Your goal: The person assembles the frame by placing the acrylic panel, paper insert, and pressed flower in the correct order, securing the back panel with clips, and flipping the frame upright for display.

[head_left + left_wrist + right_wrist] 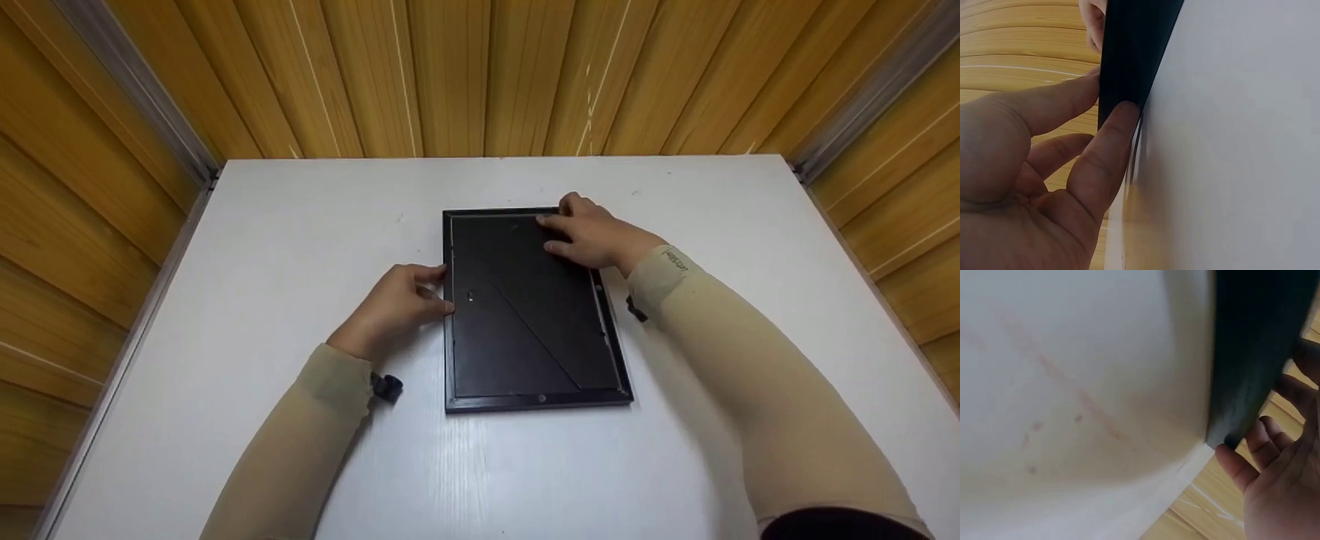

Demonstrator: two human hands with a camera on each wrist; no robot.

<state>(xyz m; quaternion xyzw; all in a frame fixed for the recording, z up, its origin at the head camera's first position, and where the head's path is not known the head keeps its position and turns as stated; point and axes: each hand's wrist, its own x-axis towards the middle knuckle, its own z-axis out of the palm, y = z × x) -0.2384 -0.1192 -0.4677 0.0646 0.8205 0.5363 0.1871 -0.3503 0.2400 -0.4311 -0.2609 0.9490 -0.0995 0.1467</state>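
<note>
A black picture frame (525, 322) lies back side up on the white table, its backing board showing a slanted seam and a small metal fitting near the left edge. My left hand (401, 304) grips the frame's left edge at mid-height; in the left wrist view one fingertip (1123, 115) presses the outer side of the frame (1134, 45). At the top right corner, my right hand (592, 232) holds the frame, with two digits over the backing and others at the far edge. The right wrist view shows a fingertip (1233, 461) at the corner of the frame's side (1258, 354).
The white table (315, 217) carries faint marks beyond the frame. Wood-patterned panels (450, 75) stand behind it and on both sides, with metal strips (142, 75) at the corners. Small black devices (388, 388) sit at the wrists of the beige sleeves.
</note>
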